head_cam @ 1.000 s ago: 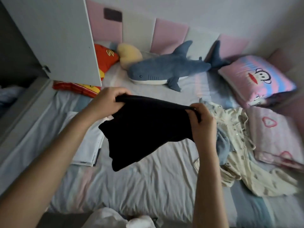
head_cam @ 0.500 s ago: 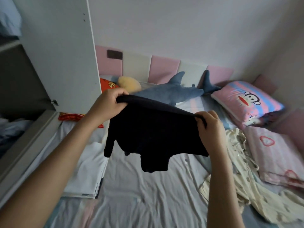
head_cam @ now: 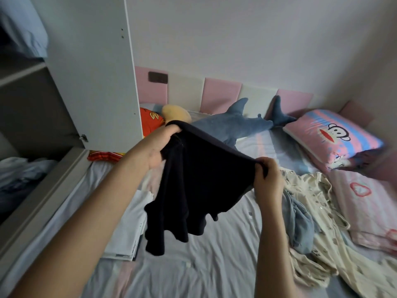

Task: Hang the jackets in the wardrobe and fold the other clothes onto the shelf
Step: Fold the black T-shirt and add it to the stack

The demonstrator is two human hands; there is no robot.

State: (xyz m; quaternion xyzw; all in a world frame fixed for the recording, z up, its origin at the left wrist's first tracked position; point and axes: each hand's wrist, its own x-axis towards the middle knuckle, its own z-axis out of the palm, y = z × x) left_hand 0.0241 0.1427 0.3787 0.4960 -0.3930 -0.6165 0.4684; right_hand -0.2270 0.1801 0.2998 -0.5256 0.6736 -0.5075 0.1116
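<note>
— Presently, what is in hand?

— Your left hand [head_cam: 160,147] and right hand [head_cam: 268,179] each have their fingers curled round the top edge of the black garment [head_cam: 193,190]. It hangs spread in the air above the bed [head_cam: 214,265] and is not yet folded.

— What is done?

— Just left of the black garment, a white folded stack [head_cam: 126,229] lies flat on the sheet. Treat it as folded but not yet shelved.

— What is left?

— Right of the black garment, a blue-grey garment [head_cam: 300,224] and a cream garment [head_cam: 318,211] lie crumpled. Far left of the black garment, the wardrobe door [head_cam: 92,72] stands open. Pale cloth [head_cam: 19,175] lies in the lower compartment; whether it is folded cannot be told. No hung jacket is visible. Beyond the black garment lies a shark plush [head_cam: 232,125]; disregard it. Estimate: you are at an early-to-middle stage.
</note>
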